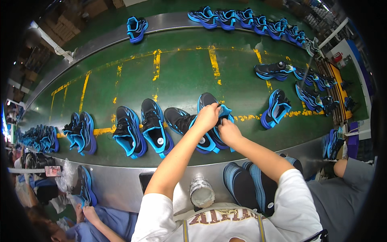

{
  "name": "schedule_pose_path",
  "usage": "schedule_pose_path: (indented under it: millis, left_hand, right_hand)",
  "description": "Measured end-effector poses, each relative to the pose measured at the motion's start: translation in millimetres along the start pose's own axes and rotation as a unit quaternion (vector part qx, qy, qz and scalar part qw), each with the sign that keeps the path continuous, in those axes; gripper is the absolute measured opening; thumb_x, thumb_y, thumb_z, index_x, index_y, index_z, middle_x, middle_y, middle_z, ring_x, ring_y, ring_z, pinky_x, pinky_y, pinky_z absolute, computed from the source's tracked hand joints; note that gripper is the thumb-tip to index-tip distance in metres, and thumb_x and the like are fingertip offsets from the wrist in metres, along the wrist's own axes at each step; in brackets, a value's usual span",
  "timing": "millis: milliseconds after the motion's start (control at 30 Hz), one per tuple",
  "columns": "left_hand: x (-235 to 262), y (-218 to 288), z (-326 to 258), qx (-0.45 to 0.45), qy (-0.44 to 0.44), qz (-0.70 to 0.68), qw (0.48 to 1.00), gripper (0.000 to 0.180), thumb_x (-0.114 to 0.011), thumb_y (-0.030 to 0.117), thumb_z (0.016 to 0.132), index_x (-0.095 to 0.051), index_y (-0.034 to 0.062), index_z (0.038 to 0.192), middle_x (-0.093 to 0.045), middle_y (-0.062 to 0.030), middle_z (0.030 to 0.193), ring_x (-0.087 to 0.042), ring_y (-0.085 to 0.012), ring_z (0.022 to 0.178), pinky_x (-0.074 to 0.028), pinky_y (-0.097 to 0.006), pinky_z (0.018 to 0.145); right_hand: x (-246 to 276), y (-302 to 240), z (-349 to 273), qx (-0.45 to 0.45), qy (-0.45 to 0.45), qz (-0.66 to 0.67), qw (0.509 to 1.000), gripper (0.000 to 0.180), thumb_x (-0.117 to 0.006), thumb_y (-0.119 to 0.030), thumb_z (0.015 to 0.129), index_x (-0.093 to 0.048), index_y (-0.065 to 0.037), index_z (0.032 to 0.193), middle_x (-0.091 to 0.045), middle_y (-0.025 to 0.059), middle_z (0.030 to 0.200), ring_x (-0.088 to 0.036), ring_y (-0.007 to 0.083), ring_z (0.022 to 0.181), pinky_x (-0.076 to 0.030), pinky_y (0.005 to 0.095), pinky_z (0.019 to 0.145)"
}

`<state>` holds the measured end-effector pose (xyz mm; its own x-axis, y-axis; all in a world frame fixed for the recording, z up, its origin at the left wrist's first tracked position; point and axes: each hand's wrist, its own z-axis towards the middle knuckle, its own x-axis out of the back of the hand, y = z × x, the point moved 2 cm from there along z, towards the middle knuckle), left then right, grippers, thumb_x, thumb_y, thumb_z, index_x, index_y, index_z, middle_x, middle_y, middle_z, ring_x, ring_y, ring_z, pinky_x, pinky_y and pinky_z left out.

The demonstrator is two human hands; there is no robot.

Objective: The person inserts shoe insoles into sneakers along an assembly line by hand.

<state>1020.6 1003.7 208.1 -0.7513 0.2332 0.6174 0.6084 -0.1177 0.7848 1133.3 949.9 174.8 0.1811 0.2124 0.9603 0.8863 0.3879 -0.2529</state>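
Note:
My left hand [209,116] pinches the upper part of a black-and-blue sneaker [207,99], near its tongue and collar. On the same sneaker, my right hand [230,132] has its fingers closed at the light blue collar, a little nearer me. Between the hands the opening is partly hidden by fingers. Just left of it, a matching sneaker [177,119] lies partly under my left forearm, with a round white sticker inside. Two more sneakers, one [152,115] closer and one [128,125] farther left, point away from me on the green belt [185,80].
A crusted white jar [202,192] and black sole-shaped pieces with blue striped edges [243,182] rest on the metal ledge [117,181] before me. Sneakers line the far rail [169,21]. A single sneaker [275,109] stands to the right. Co-workers sit at both sides.

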Motion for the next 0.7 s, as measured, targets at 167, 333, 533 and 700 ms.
schedule_pose_path:
  millis: [167,333,533,700]
  left_hand:
    - [-3.9,-7.6,-1.1,-0.005,0.02,0.021,1.0,0.025,-0.044,0.019,0.083,-0.053,-0.0023,0.091,-0.056,-0.0251,0.077,-0.053,-0.0402,0.076,-0.041,-0.046,0.066]
    - [-8.5,-6.0,1.6,0.002,0.028,0.019,0.999,0.025,-0.044,0.018,0.083,-0.051,-0.0028,0.094,-0.055,-0.0261,0.077,-0.053,-0.041,0.076,-0.042,-0.045,0.067]
    - [-9.9,-7.8,-3.2,-0.012,0.05,0.019,0.998,0.026,-0.045,0.019,0.083,-0.051,-0.003,0.096,-0.056,-0.0258,0.079,-0.053,-0.041,0.077,-0.042,-0.045,0.067]
    - [-8.8,-5.5,-2.8,0.019,0.047,0.009,0.999,0.026,-0.046,0.019,0.082,-0.052,-0.0024,0.095,-0.056,-0.0254,0.08,-0.053,-0.0405,0.079,-0.042,-0.044,0.068]
  right_hand:
    - [-7.3,1.1,13.6,-0.015,-0.067,0.003,0.998,0.019,-0.043,-0.011,0.075,-0.057,-0.001,0.083,-0.05,0.0163,0.086,-0.052,0.029,0.081,-0.045,0.0377,0.068]
    - [-0.8,1.8,27.8,-0.007,-0.2,-0.067,0.977,0.024,-0.042,-0.012,0.078,-0.057,-0.002,0.094,-0.05,0.0178,0.099,-0.052,0.0275,0.089,-0.045,0.0348,0.073]
    - [-4.0,3.1,34.6,0.051,-0.27,-0.089,0.957,0.025,-0.043,-0.011,0.076,-0.057,0.001,0.093,-0.049,0.0178,0.103,-0.049,0.0287,0.095,-0.044,0.0342,0.078]
    - [-12.6,9.2,13.8,0.053,-0.068,0.012,0.996,0.016,-0.043,-0.01,0.075,-0.055,0.0,0.08,-0.049,0.0136,0.09,-0.049,0.0259,0.086,-0.042,0.0338,0.077]
